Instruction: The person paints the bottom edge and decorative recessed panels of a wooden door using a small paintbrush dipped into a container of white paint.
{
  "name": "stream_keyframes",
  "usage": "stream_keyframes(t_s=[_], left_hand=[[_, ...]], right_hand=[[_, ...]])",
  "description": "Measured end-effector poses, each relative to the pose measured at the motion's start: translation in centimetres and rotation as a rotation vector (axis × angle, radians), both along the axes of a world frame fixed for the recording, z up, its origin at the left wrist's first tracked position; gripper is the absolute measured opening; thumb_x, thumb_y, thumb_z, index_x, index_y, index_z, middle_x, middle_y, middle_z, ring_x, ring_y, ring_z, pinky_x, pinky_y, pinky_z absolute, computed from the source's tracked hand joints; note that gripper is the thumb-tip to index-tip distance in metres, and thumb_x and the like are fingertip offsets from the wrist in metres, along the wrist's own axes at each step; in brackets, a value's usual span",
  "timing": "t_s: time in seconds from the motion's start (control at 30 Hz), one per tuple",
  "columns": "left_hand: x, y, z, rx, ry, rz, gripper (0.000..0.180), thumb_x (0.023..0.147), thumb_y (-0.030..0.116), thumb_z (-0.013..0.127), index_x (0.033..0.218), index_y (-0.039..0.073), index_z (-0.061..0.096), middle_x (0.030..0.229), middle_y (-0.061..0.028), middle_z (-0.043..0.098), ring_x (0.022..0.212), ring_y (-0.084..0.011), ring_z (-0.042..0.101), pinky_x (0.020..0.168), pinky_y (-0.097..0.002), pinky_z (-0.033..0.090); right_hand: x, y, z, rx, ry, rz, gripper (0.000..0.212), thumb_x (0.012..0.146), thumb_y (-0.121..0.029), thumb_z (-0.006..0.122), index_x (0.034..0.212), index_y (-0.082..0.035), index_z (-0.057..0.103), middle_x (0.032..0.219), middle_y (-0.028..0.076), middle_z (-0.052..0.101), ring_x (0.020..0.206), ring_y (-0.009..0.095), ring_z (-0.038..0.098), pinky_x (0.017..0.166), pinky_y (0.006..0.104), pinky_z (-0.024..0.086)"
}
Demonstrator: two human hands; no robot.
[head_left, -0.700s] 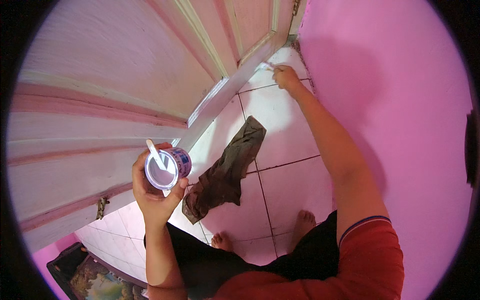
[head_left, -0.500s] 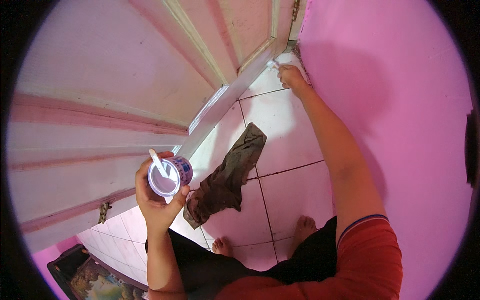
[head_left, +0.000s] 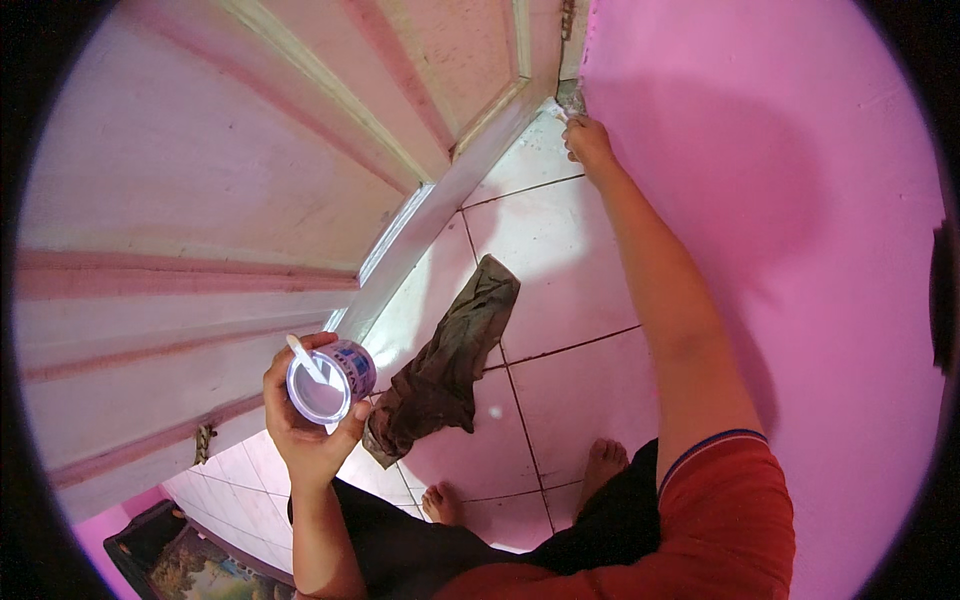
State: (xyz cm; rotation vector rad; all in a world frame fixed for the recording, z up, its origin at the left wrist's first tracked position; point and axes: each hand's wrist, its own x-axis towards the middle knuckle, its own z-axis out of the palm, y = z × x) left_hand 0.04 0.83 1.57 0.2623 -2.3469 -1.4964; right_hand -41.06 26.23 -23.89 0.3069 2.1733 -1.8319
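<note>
My left hand (head_left: pixel 312 440) is wrapped round a small round tub (head_left: pixel 354 368) with printed sides, tilted so its mouth shows. A flat white stick (head_left: pixel 303 352) stands in the tub, leaning on its rim. At the far end of the door's lower edge, my right hand (head_left: pixel 588 143) is closed on a small white item (head_left: pixel 556 110) whose kind I cannot make out. That item is close to the corner where the door (head_left: pixel 440 190) meets the pink wall (head_left: pixel 760 200). Between my arms, a crumpled dark brown cloth (head_left: pixel 440 365) lies on the tiles.
White floor tiles (head_left: pixel 580 400) with dark joints stretch between door and wall. My bare feet (head_left: pixel 604 465) stand at the near side. A metal latch (head_left: pixel 204 443) hangs on the door's near edge. A dark item with a painted scene (head_left: pixel 215 565) sits at lower left.
My right hand has moved slightly farther toward the corner with the white item. The view has shifted a little; my left hand still holds the tub. A small white spot now shows over the tiles.
</note>
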Motion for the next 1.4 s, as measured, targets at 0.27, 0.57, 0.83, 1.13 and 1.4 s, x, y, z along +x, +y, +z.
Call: stream_keyframes(t_s=[0.27,0.57,0.83,1.13,1.4], left_hand=[[0.4,-0.2,0.3,-0.047,-0.002,-0.004,0.075,0.072,0.021,0.087,0.133,0.006,0.045,0.126,-0.0195,0.057,0.115,-0.0274,0.057,0.098,-0.0401,0.047],[1.2,-0.5,0.1,-0.003,-0.014,0.052,0.076,0.072,0.022,0.087,0.133,0.006,0.044,0.127,-0.0198,0.057,0.116,-0.0273,0.057,0.097,-0.04,0.047],[1.1,-0.8,0.1,-0.027,-0.03,0.036,0.078,0.072,0.023,0.087,0.134,0.005,0.043,0.127,-0.0209,0.056,0.115,-0.0276,0.057,0.098,-0.0405,0.046],[0.5,-0.4,-0.2,-0.042,-0.01,0.013,0.076,0.072,0.022,0.087,0.133,0.006,0.044,0.126,-0.0207,0.057,0.115,-0.0279,0.057,0.098,-0.0407,0.047],[-0.5,-0.2,-0.4,-0.004,0.015,-0.018,0.075,0.072,0.021,0.087,0.133,0.006,0.045,0.126,-0.0198,0.057,0.115,-0.0276,0.057,0.099,-0.0408,0.047]], right_hand=[[-2.4,1.4,-2.7,0.078,0.062,-0.06,0.027,0.097,-0.025,0.051,0.104,-0.003,0.065,0.079,0.007,0.061,0.059,0.017,0.056,0.052,0.0327,0.048],[-0.8,0.1,-1.3,0.241,-0.084,0.188,0.024,0.094,-0.024,0.052,0.095,-0.005,0.066,0.071,0.001,0.056,0.055,0.013,0.051,0.047,0.0323,0.044],[-3.8,0.4,-5.5,0.206,0.164,-0.081,0.03,0.091,-0.022,0.05,0.102,-0.002,0.07,0.075,0.02,0.067,0.055,0.028,0.066,0.054,0.0416,0.051],[0.9,-0.7,-1.4,0.1,0.0,0.183,0.031,0.095,-0.032,0.058,0.099,-0.004,0.069,0.067,0.003,0.058,0.049,0.016,0.051,0.045,0.0334,0.045],[1.6,-0.9,1.8,-0.032,-0.223,0.537,0.023,0.093,-0.026,0.058,0.098,-0.006,0.069,0.07,0.0,0.056,0.052,0.012,0.047,0.046,0.0272,0.042]])
